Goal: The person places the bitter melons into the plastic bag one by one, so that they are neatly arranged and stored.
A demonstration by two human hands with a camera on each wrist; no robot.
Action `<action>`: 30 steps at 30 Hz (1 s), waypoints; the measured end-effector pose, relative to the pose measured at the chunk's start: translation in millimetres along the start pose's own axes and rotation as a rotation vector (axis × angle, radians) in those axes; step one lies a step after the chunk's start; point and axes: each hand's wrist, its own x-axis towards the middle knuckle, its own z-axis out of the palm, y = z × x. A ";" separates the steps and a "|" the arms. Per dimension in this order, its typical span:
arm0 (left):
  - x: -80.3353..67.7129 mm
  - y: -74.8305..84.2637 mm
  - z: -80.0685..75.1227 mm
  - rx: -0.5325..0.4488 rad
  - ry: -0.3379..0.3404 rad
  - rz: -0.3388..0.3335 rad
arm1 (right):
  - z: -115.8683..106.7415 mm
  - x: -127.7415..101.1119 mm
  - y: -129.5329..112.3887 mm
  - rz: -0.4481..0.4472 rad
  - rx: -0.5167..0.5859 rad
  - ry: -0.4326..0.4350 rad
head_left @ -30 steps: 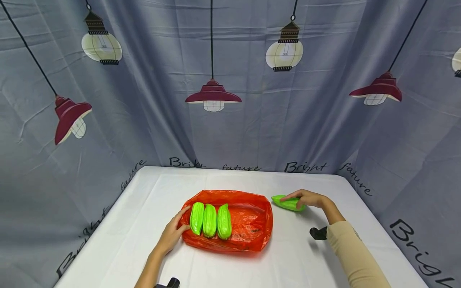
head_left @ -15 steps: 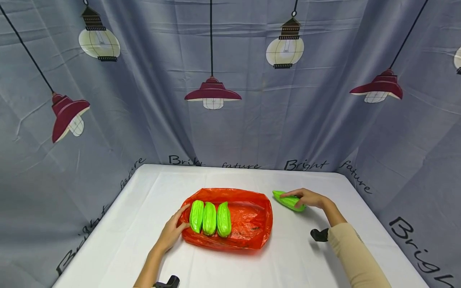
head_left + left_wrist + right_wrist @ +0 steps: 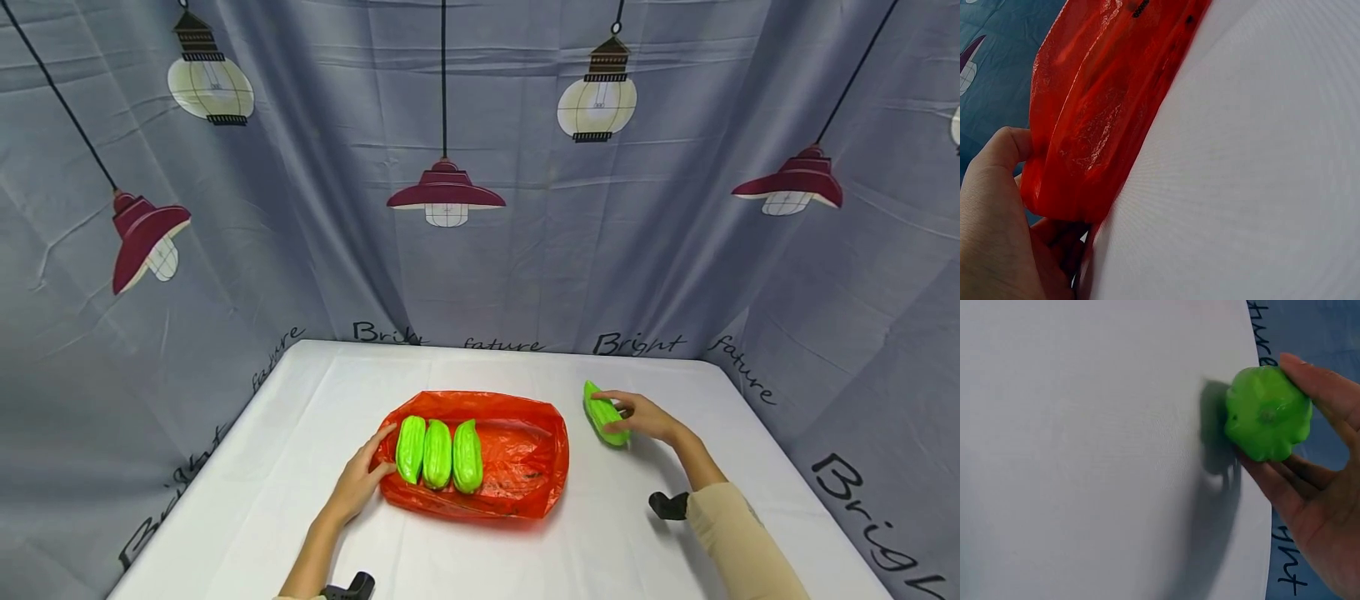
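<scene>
Three bright green ribbed gourds [image 3: 437, 454] lie side by side in the left part of a red plastic bag [image 3: 525, 500], which is spread open like a shallow tray. At the bag's left end, my left hand [image 3: 356, 485] holds its edge; the left wrist view shows the thumb against the red plastic [image 3: 1085, 125], and the other fingers are partly hidden. To the right of the bag, my right hand [image 3: 647, 418] grips a fourth green gourd [image 3: 600, 408] between thumb and fingers. Its lobed end [image 3: 1266, 415] faces the right wrist camera, with a shadow beside it on the table.
The bag sits on a white-covered table [image 3: 480, 558]. A grey-blue curtain [image 3: 495, 283] printed with lamps and lettering stands behind and on both sides. A black wrist mount [image 3: 667, 506] juts from the right forearm, and another [image 3: 351, 586] from the left.
The gourd in my right hand has turned from pointing left to pointing away, its far tip swinging up and right. My left hand and the bag have stayed in place.
</scene>
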 end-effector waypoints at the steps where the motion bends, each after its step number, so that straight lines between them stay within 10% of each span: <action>1: 0.1 0.1 0.0 0.001 0.000 0.000 | 1.2 -1.0 -1.3 0.000 -0.001 0.014; 19: -1.3 0.7 0.7 -0.003 0.000 -0.014 | 20.2 -11.5 -44.7 -0.173 0.089 0.306; 30: -0.1 1.4 -0.6 -0.001 -0.001 0.001 | 38.2 -24.3 -104.4 -0.271 0.139 0.314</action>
